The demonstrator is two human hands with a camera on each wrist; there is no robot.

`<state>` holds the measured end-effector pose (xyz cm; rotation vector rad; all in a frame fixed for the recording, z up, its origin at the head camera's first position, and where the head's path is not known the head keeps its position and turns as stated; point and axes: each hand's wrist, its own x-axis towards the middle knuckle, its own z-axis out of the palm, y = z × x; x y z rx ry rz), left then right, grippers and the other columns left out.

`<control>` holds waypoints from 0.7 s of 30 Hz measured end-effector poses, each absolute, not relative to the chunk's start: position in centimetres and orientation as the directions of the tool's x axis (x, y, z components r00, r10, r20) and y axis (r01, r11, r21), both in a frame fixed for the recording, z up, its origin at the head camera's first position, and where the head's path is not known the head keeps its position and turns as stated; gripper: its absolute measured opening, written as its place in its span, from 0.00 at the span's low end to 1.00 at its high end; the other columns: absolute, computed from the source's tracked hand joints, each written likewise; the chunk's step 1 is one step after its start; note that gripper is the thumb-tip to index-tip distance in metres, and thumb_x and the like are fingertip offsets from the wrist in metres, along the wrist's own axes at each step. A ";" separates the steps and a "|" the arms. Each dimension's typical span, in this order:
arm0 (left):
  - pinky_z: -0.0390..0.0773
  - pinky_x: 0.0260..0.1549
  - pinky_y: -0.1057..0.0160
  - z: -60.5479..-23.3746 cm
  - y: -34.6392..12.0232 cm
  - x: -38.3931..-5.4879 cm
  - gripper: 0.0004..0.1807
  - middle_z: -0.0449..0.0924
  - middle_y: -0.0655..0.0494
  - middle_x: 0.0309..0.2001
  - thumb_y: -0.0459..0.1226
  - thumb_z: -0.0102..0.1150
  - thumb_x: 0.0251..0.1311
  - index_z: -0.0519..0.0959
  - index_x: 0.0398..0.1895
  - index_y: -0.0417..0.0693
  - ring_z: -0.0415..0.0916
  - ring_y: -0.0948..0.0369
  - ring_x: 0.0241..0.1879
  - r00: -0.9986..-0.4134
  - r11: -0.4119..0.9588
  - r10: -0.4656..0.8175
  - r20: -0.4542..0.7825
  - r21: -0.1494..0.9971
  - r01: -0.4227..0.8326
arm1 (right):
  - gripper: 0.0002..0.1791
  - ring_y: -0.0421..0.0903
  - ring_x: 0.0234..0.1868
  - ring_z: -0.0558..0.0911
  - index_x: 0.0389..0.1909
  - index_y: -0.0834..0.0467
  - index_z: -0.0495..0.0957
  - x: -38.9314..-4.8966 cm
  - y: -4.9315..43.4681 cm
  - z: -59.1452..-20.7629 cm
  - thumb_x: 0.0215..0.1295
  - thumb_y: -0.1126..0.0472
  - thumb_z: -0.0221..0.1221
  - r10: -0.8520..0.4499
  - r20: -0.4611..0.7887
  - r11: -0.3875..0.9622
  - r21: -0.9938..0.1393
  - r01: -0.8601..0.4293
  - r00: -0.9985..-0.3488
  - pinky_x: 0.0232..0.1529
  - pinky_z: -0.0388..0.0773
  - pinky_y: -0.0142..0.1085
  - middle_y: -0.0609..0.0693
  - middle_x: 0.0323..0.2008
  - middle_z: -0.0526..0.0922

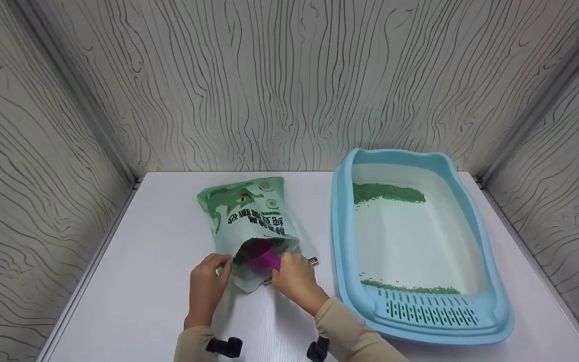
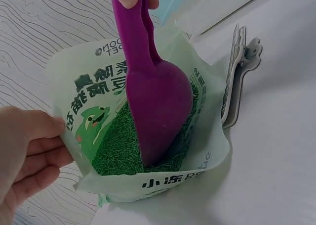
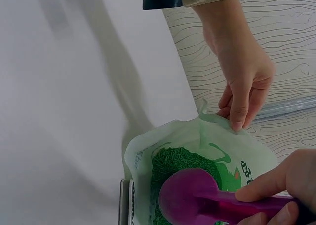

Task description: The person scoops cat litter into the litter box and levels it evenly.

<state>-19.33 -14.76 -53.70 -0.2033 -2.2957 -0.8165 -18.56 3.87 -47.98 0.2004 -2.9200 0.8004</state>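
A pale green bag of cat litter (image 1: 249,221) lies on the table, its mouth open toward me. Thumb and fingers of my left hand (image 1: 209,281) pinch the left edge of that mouth. My right hand (image 1: 297,279) grips the handle of a purple scoop (image 2: 158,101). The scoop's bowl is inside the bag, against dark green pellets (image 2: 116,146); its tip is among them in the left wrist view. In the right wrist view, the left hand (image 3: 244,81) holds the rim of the bag beside the scoop (image 3: 190,195).
A light blue litter box (image 1: 342,241) stands at the right of the white table (image 1: 143,281). Green pellets (image 1: 387,193) lie at its back left, others along its front by the slotted step (image 1: 430,309). Beside the bag lies a slim grey object (image 2: 239,81). Wood-patterned walls surround the table.
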 end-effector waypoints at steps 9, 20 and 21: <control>0.78 0.24 0.64 -53.6 -14.8 -19.3 0.05 0.83 0.54 0.23 0.25 0.69 0.46 0.84 0.26 0.40 0.78 0.62 0.23 -0.747 0.800 -0.075 0.661 0.486 0.351 | 0.11 0.56 0.26 0.82 0.20 0.65 0.76 -18.8 2.7 -49.0 0.47 0.62 0.67 -0.101 0.193 0.870 -0.458 -0.180 -0.976 0.24 0.76 0.47 0.59 0.22 0.82; 0.78 0.24 0.63 -53.6 -14.7 -19.1 0.04 0.82 0.53 0.23 0.26 0.69 0.46 0.84 0.25 0.40 0.78 0.62 0.23 -0.739 0.800 -0.078 0.670 0.484 0.354 | 0.11 0.57 0.25 0.83 0.19 0.64 0.77 -18.7 1.9 -50.1 0.48 0.61 0.67 -0.070 0.215 0.874 -0.458 -0.164 -0.974 0.24 0.76 0.47 0.59 0.22 0.83; 0.78 0.24 0.63 -53.6 -14.7 -19.1 0.04 0.82 0.53 0.23 0.26 0.69 0.46 0.84 0.25 0.40 0.78 0.62 0.23 -0.741 0.801 -0.079 0.667 0.485 0.351 | 0.11 0.57 0.25 0.83 0.19 0.64 0.77 -18.7 1.9 -50.3 0.48 0.61 0.67 -0.068 0.220 0.872 -0.461 -0.165 -0.973 0.24 0.76 0.47 0.59 0.22 0.83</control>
